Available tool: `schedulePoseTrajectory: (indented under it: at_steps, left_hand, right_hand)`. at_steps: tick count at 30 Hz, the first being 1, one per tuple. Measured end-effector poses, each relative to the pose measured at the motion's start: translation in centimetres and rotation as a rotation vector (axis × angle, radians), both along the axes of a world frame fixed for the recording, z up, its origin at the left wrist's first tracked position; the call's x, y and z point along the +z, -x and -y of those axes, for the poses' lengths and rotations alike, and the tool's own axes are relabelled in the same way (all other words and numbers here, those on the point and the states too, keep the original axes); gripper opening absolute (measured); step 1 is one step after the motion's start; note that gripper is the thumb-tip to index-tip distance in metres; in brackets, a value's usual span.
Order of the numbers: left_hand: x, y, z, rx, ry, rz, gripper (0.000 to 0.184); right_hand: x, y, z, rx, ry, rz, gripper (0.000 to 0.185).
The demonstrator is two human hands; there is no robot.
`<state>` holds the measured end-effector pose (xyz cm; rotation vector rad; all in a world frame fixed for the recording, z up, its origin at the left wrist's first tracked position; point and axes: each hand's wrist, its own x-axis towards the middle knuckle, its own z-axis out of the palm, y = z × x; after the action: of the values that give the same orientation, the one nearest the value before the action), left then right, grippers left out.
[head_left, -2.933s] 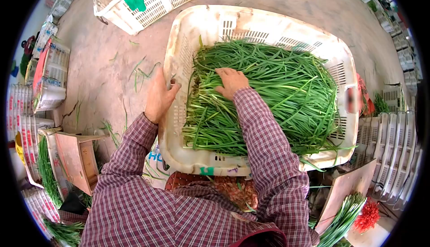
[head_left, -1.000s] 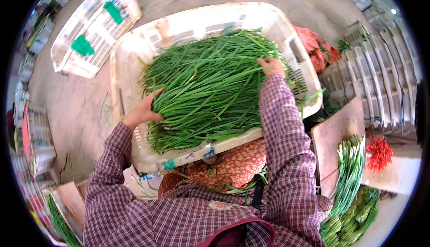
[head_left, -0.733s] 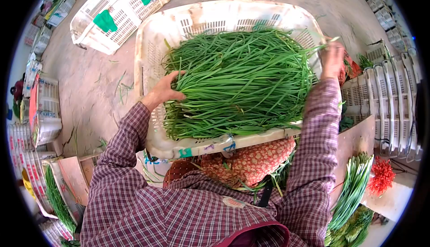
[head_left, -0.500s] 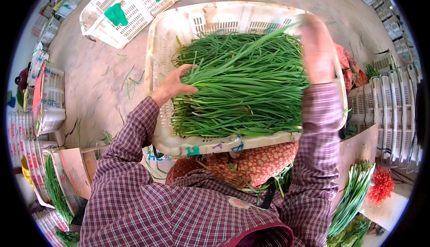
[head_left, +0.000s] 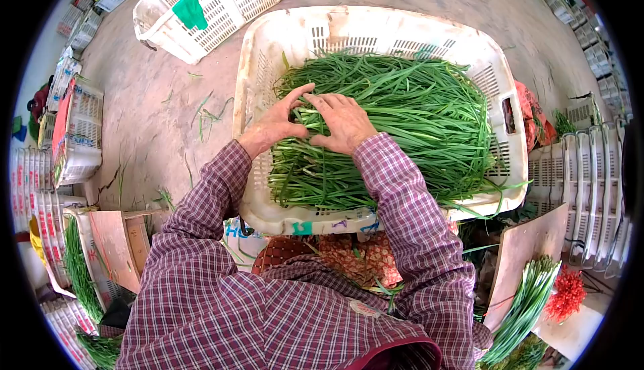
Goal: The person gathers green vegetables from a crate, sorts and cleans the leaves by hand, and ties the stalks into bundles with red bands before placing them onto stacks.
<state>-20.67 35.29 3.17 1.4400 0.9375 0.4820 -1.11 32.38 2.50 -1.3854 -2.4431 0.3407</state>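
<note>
A white plastic crate (head_left: 249, 68) stands in front of me, filled with long green chives (head_left: 416, 128) lying sideways, pale stem ends to the left. At those ends, my left hand (head_left: 276, 120) curves its fingers and thumb around the butts of a bunch. My right hand (head_left: 343, 123) lies over the same bunch just to the right, fingers bent and thumb on the near side, gripping the stems. The two hands nearly touch at the fingertips. The undersides of the fingers are hidden.
Another white crate (head_left: 215, 18) with green patches sits on the floor ahead. Stacked crates (head_left: 583, 182) stand at the right, beside a board (head_left: 530, 256), bundled chives (head_left: 526, 309) and a bright red pile (head_left: 567, 294). More crates (head_left: 84, 128) line the left.
My right hand has come from the crate's far right side, where it was at the chive tips, to the stem ends beside my left hand. The view has shifted slightly.
</note>
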Motion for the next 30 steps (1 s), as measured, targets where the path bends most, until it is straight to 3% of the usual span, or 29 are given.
schedulePoseTrajectory:
  at_steps: [3,5,8,11,13,15,17,19,23,27,30]
  left_hand:
    - [0.0,0.0,-0.1,0.012,0.034,0.021,0.094]
    - [-0.3,0.1,-0.2,0.015,0.053,0.016,0.096]
    - [-0.9,0.0,-0.2,-0.038,-0.038,-0.047,0.100]
    - [-1.6,0.2,-0.5,-0.037,0.004,-0.032,0.103]
    - [-1.4,0.2,-0.4,-0.046,0.011,-0.052,0.102]
    - [-1.0,0.0,-0.3,-0.055,0.014,-0.071,0.102]
    - [-0.6,-0.2,-0.1,-0.086,-0.158,-0.137,0.101]
    - [-0.8,-0.1,-0.1,-0.101,-0.123,-0.112,0.094]
    - [-2.2,-0.4,-0.2,-0.056,-0.156,-0.023,0.074]
    - [-3.3,0.1,-0.6,-0.034,-0.143,-0.142,0.057]
    - [-1.9,-0.2,-0.3,-0.062,0.033,-0.030,0.056]
  right_hand:
    - [0.4,0.2,-0.4,-0.046,0.154,0.017,0.083]
    - [0.1,0.0,-0.7,-0.066,0.069,-0.002,0.081]
    - [0.9,-0.2,-0.7,-0.103,0.230,0.026,0.063]
    - [-0.1,-0.9,-0.7,-0.096,0.135,-0.091,0.061]
    - [1.2,-1.1,-0.8,-0.111,0.241,-0.018,0.059]
    - [0.1,-1.4,-1.0,-0.006,-0.057,-0.126,0.056]
    - [-0.5,-1.7,-1.1,0.023,-0.016,-0.173,0.051]
    - [0.8,-1.6,-1.0,-0.064,0.365,-0.309,0.047]
    - [-0.2,-1.4,-0.6,-0.166,0.207,-0.298,0.044]
    - [-0.4,-0.8,0.0,-0.179,0.061,-0.311,0.044]
    - [-1.0,-0.7,0.3,-0.258,0.024,-0.289,0.050]
